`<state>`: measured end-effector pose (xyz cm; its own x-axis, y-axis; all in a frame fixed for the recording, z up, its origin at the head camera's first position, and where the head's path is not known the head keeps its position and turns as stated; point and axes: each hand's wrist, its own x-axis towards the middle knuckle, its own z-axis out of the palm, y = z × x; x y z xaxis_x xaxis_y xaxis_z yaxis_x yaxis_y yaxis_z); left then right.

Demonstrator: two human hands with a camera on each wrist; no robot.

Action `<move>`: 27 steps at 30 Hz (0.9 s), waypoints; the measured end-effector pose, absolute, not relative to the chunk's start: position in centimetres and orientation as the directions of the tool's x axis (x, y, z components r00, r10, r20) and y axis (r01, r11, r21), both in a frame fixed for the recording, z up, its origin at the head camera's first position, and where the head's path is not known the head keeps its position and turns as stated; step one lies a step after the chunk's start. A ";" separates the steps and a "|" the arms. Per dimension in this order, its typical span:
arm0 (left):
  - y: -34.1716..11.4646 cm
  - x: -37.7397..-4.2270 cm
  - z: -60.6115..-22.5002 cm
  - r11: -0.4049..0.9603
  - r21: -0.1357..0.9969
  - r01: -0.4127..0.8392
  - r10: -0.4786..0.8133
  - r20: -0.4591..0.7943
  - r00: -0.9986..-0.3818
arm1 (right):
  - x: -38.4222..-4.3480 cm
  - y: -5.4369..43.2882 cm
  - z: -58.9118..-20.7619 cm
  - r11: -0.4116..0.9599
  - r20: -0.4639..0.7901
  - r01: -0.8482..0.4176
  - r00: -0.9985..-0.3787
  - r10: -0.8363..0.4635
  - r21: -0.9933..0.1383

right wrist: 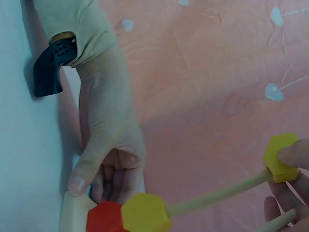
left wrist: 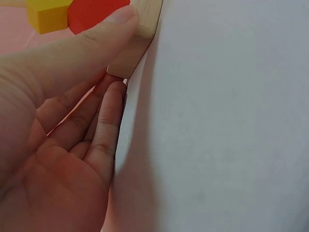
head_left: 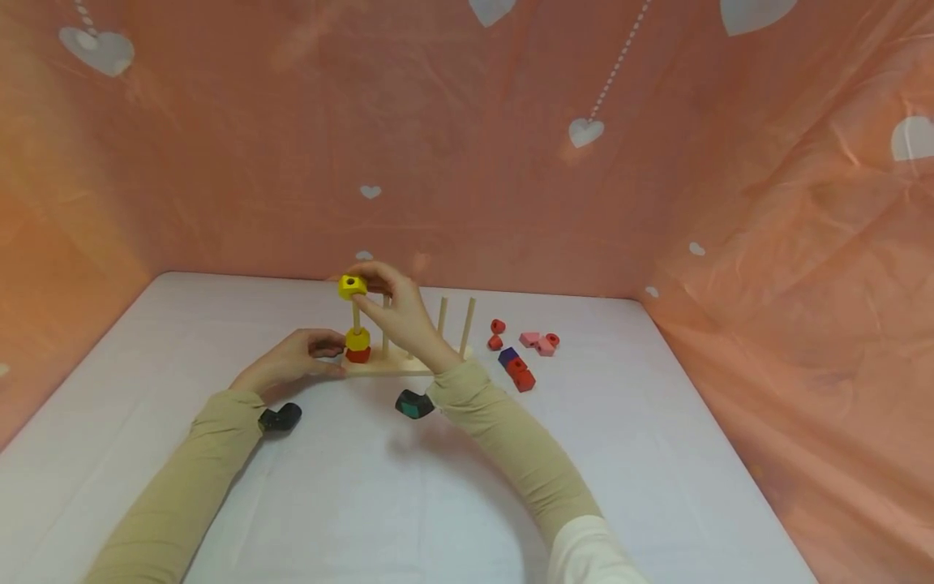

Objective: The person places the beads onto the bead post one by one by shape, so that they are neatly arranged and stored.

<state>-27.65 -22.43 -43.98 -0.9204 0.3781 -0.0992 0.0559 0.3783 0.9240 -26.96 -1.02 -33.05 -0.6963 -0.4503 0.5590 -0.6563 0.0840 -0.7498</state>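
My right hand (head_left: 404,312) pinches a yellow hexagonal bead (head_left: 352,285) between thumb and fingers, at the top of the leftmost peg (right wrist: 217,194). In the right wrist view the peg's tip meets this bead; how far it goes in cannot be told. Lower on that peg sit a second yellow bead (head_left: 357,339) and, beneath it, a red bead (head_left: 358,355) on the wooden base (head_left: 390,367). My left hand (head_left: 292,357) holds the base's left end, its thumb (left wrist: 91,50) along the near side and the fingers around the end.
Bare pegs (head_left: 468,324) rise from the base's right part, behind my right wrist. Right of it lie loose red beads (head_left: 498,326), pink beads (head_left: 529,339) and a purple bead (head_left: 507,355) touching more red ones. A pink curtain (head_left: 467,162) hangs behind the white table (head_left: 350,511).
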 end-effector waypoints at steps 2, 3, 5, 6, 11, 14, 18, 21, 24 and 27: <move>-22.4 -27.7 -44.0 0.385 0.921 0.061 0.379 -0.097 -0.920 | -26.5 -1.0 -32.7 0.091 0.553 -0.651 -0.702 -0.449 -0.753; -22.4 -27.6 -44.0 0.390 0.919 0.064 0.379 -0.096 -0.920 | -26.2 -1.0 -32.6 0.093 0.548 -0.646 -0.707 -0.447 -0.758; -22.4 -27.6 -44.1 0.406 0.911 0.073 0.378 -0.094 -0.921 | -26.3 -1.0 -32.8 0.080 0.542 -0.633 -0.715 -0.441 -0.770; -22.4 -27.7 -44.1 0.410 0.909 0.076 0.376 -0.092 -0.922 | -26.6 -1.0 -33.2 0.080 0.534 -0.623 -0.724 -0.437 -0.778; -22.5 -27.8 -44.0 0.416 0.902 0.113 0.391 -0.065 -0.918 | -28.0 -1.4 -35.3 0.088 0.484 -0.563 -0.771 -0.413 -0.822; -22.4 -27.8 -43.9 0.415 0.904 0.108 0.389 -0.069 -0.919 | -28.1 -1.6 -35.9 0.086 0.488 -0.561 -0.777 -0.398 -0.823; -22.4 -27.7 -43.8 0.421 0.904 0.077 0.375 -0.096 -0.922 | -27.9 -1.8 -36.5 0.097 0.496 -0.565 -0.784 -0.374 -0.819; -22.3 -27.6 -43.8 0.423 0.904 0.061 0.368 -0.109 -0.924 | -27.8 -1.8 -37.1 0.096 0.483 -0.548 -0.796 -0.366 -0.831; -22.3 -27.5 -43.8 0.414 0.909 0.050 0.362 -0.114 -0.925 | -27.7 -1.9 -37.7 0.106 0.455 -0.516 -0.821 -0.345 -0.850; -22.2 -27.3 -43.8 0.406 0.913 0.052 0.364 -0.109 -0.925 | -27.5 -1.9 -38.3 0.135 0.417 -0.475 -0.853 -0.313 -0.869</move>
